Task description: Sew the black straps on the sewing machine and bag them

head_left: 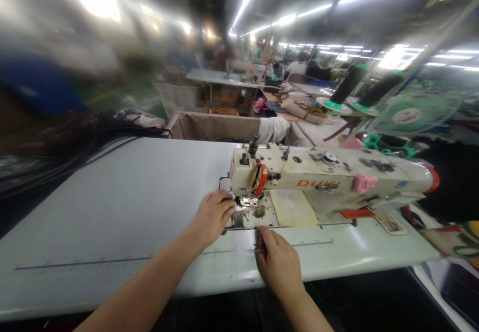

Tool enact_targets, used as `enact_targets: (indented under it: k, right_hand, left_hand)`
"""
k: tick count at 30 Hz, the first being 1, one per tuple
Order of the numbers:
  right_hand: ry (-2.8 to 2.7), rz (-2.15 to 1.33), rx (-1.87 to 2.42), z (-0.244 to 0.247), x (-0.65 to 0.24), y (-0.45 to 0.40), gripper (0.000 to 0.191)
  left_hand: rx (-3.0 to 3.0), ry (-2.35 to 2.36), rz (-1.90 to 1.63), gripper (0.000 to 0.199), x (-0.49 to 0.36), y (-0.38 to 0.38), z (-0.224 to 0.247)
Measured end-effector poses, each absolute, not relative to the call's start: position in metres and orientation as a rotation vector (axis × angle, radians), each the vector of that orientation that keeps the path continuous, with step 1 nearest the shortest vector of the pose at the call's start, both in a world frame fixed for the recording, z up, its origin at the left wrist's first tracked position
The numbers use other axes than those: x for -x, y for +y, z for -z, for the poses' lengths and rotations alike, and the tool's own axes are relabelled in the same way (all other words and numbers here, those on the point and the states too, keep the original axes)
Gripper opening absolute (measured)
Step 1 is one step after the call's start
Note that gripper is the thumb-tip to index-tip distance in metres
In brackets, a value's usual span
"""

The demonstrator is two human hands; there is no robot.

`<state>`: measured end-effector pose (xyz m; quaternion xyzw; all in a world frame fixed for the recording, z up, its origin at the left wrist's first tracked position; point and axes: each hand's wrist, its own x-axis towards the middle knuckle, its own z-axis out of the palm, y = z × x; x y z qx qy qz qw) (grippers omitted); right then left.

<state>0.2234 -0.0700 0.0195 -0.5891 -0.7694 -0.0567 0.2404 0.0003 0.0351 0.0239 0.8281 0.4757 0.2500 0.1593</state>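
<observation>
A white sewing machine [284, 177] stands on the pale table [149, 187], an orange guard beside its needle area. My left hand [215, 217] is at the left of the presser foot [249, 202], its fingers bent and close together over the needle plate [243, 220]. What lies under those fingertips is hidden. Just in front of the machine bed's front edge, my right hand [280, 262] has its fingers curled in. A dark, narrow edge shows beside its fingers, too unclear to name.
A yellowish pad [294, 207] lies on the machine bed. Behind the table is a fabric-lined bin [213, 125] with white cloth over its edge. Dark cords [101, 137] hang along the left side. Thread cones [348, 85] and a green fan [415, 110] stand at right.
</observation>
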Motion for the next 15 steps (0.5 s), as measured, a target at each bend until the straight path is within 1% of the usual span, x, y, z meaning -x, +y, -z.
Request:
enact_targets:
  k: [3,7,15]
  right_hand:
    - [-2.112,0.144,1.623,-0.019,-0.224,-0.070,0.039]
    - [-2.108,0.139,1.618,-0.018,-0.225,-0.070,0.041]
    - [-2.079,0.147,1.617,-0.017,-0.224,-0.071,0.040]
  left_hand:
    - [-2.298,1.265,-0.755,0.031,0.002,0.072,-0.024]
    - [-2.310,1.149,-0.700,0.030,-0.005,0.109,-0.027]
    - [-2.323,1.000,-0.612,0.040,-0.008,0.124,-0.037]
